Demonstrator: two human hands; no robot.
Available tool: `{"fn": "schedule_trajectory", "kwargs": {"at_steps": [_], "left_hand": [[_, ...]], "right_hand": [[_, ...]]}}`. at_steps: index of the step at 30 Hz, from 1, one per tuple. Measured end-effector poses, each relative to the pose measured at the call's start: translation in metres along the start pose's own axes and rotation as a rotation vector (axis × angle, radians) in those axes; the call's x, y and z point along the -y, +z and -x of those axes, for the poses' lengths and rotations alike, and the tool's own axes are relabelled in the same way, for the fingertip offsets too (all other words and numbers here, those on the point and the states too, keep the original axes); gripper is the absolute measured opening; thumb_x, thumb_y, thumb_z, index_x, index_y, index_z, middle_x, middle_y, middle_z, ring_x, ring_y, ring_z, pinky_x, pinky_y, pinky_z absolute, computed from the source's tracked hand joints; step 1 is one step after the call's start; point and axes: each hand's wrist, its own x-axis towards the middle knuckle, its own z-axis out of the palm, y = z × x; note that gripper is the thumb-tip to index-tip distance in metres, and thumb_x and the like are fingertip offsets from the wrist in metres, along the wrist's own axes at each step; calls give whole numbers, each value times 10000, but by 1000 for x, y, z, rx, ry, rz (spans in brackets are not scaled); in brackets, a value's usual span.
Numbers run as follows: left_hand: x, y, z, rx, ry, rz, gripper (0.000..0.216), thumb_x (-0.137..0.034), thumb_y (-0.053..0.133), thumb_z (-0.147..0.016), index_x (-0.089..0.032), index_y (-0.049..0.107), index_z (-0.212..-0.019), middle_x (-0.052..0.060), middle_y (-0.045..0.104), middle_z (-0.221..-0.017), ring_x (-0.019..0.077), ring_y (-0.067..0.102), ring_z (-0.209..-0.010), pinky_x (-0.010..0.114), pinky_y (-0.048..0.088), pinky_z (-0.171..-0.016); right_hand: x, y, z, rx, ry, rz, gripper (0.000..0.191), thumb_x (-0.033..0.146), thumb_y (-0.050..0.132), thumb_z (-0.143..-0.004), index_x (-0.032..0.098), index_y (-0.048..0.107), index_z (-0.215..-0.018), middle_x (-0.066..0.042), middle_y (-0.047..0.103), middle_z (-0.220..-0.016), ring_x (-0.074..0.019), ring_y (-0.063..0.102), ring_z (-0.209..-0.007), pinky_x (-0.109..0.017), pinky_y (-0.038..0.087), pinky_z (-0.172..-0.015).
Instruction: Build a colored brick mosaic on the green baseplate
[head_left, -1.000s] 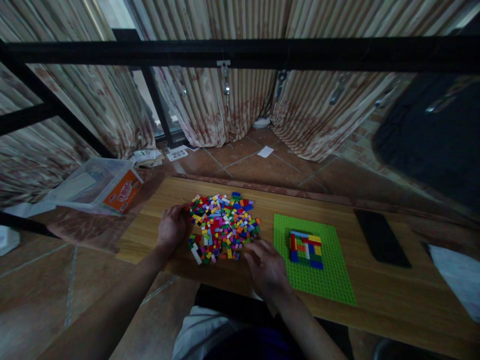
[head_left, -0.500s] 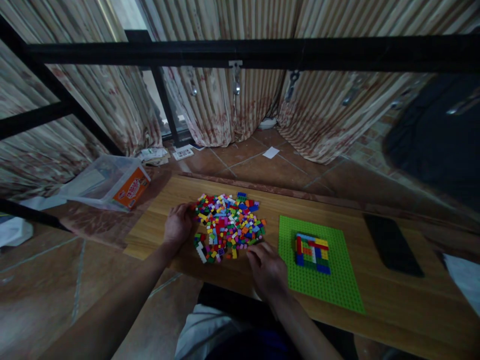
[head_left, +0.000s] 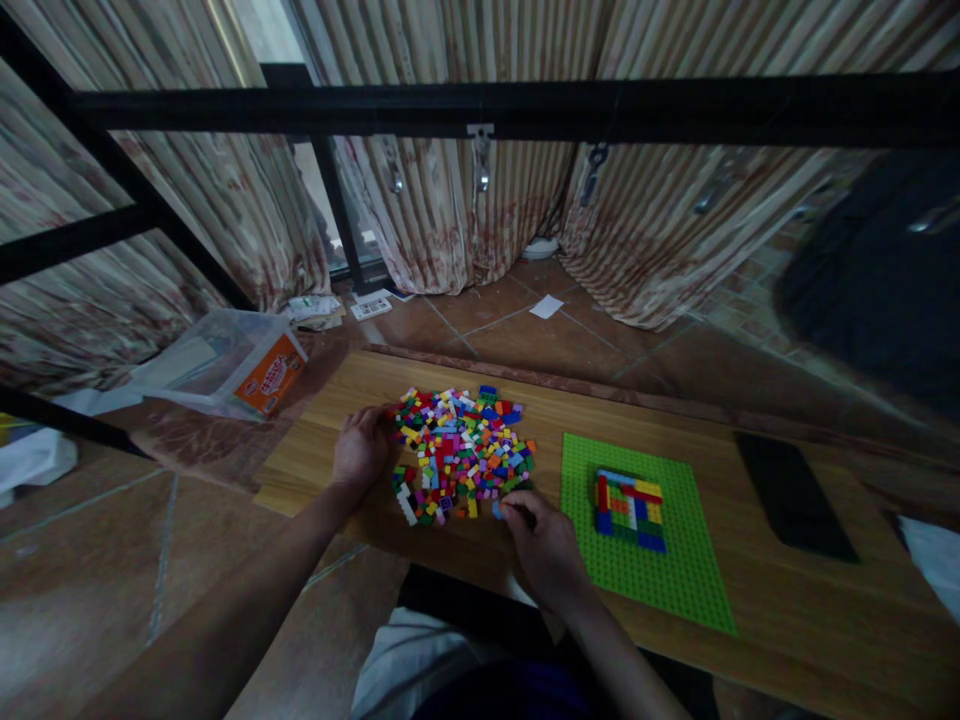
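Clear plastic bin (head_left: 267, 376), contents indistinct, right hand (head_left: 547, 545) pinching light-blue brick (head_left: 496, 510), left hand (head_left: 361, 448) beside toy-brick pile (head_left: 459, 452), its finger pose unclear

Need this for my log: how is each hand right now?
Left hand: beside the brick pile; grip cannot be told.
Right hand: closed, apparently on a blue brick.

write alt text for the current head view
A person's left hand and right hand flank a pile of colourful bricks on a wooden table, the right apparently pinching a light-blue brick. To the right, a green baseplate bears a low multicoloured brick build.
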Motion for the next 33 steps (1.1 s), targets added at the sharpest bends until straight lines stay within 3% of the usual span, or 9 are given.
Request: {"fn": "schedule_trajectory", "kwargs": {"at_steps": [8, 13, 18, 33], "left_hand": [[3, 2, 0, 3, -11, -10, 389, -109, 400, -838, -165, 668, -1114, 103, 685, -1108, 254, 590, -1047, 381, 481, -953], [3, 2, 1, 6, -9, -9, 398, -110, 411, -833, -175, 665, -1133, 96, 684, -1106, 251, 589, -1056, 374, 477, -960], [1, 0, 1, 4, -1, -5, 399, -113, 398, -841, -162, 663, -1134, 101, 684, -1103, 251, 590, -1053, 364, 478, -952], [2, 0, -2, 14, -5, -26, 396, -120, 394, -831, -159, 665, -1117, 109, 688, -1107, 270, 593, -1040, 392, 486, -931]], "right_hand": [[-2, 6, -3, -14, -43, 178, 167, 246, 511, -919, 213, 666, -867, -29, 676, -881, -188, 632, -820, -310, 441, -752], [4, 16, -7, -99, -214, 305, 196, 211, 503, -932, 217, 687, -997, -56, 676, -986, -209, 612, -949, -326, 459, -834], [17, 36, -16, -73, -403, 391, 150, 182, 562, -901, 213, 708, -890, -63, 650, -957, -205, 582, -910, -320, 470, -822], [25, 51, -28, -51, -322, 677, 59, 211, 634, -869, 193, 680, -901, -81, 635, -931, -245, 526, -875, -379, 445, -755]]}}
